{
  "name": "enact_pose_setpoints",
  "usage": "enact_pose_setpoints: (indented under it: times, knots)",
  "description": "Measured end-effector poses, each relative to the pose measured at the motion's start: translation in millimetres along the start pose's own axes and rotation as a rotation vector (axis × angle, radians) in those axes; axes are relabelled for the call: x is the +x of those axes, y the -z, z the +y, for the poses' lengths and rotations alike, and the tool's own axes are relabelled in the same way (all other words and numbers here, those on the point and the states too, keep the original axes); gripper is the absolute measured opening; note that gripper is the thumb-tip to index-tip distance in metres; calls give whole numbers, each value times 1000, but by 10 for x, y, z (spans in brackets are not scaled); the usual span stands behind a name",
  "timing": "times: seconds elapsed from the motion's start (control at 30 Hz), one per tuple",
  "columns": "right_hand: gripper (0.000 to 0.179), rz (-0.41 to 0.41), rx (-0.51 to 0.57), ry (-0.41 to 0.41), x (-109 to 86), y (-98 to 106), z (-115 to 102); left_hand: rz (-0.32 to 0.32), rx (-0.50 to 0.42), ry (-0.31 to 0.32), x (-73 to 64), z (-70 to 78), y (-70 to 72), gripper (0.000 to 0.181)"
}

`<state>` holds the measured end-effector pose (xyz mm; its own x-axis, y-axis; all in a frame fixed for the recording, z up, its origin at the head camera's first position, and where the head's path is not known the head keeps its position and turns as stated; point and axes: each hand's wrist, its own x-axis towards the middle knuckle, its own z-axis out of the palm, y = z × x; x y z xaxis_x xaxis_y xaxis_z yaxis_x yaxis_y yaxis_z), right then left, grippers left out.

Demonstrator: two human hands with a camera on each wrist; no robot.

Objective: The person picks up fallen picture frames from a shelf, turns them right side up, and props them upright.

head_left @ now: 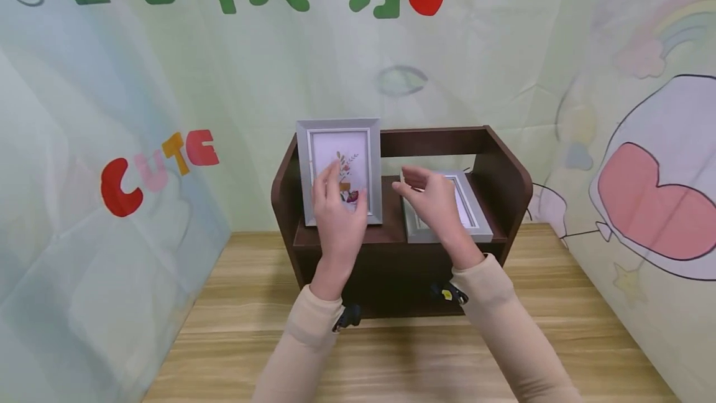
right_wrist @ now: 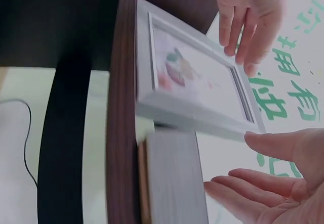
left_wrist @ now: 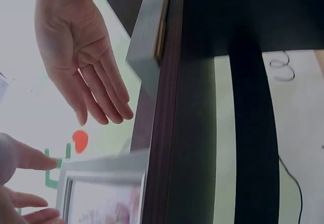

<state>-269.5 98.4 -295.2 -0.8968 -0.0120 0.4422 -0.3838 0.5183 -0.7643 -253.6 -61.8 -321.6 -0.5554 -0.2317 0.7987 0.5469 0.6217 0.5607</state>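
Observation:
A silver-grey picture frame (head_left: 376, 173) with a flower print stands upright at the left of the dark brown shelf (head_left: 386, 269). My left hand (head_left: 340, 226) is in front of it, fingers loosely extended and gripping nothing; the left wrist view shows the fingers apart from the frame's front. Another silver-grey frame (head_left: 482, 219) lies flat on the right side of the same shelf. Over its left part hovers my right hand (head_left: 439, 201), fingers slightly bent, palm towards the left. In the right wrist view, that hand's thumb (right_wrist: 273, 144) appears close to the standing frame's edge; whether they touch, I cannot tell.
The shelf has raised side panels (head_left: 508, 185) and a back rail (head_left: 433, 142). It stands on a wood-grain surface (head_left: 235, 328). Printed cloth walls (head_left: 246, 67) with green characters, a red heart and coloured letters enclose the back and sides.

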Motion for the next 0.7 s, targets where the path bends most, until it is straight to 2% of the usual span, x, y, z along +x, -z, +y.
enact_pose_setpoints:
  times: [0.13, 0.3, 0.6, 0.7]
  knots:
    - [45, 26, -93, -17, -15, 154, 78, -81, -37, 0, -34, 68, -109, 55]
    - [50, 36, -179, -93, -33, 342, 186, -181, -81, 20, -88, 139, -211, 45]
    - [56, 52, -296, -212, -80, 571, 381, -312, -100, 74, -153, 226, -304, 36]
    - [60, 35, -328, -259, -112, 614, 434, -375, -104, 109, -176, 238, -320, 34]
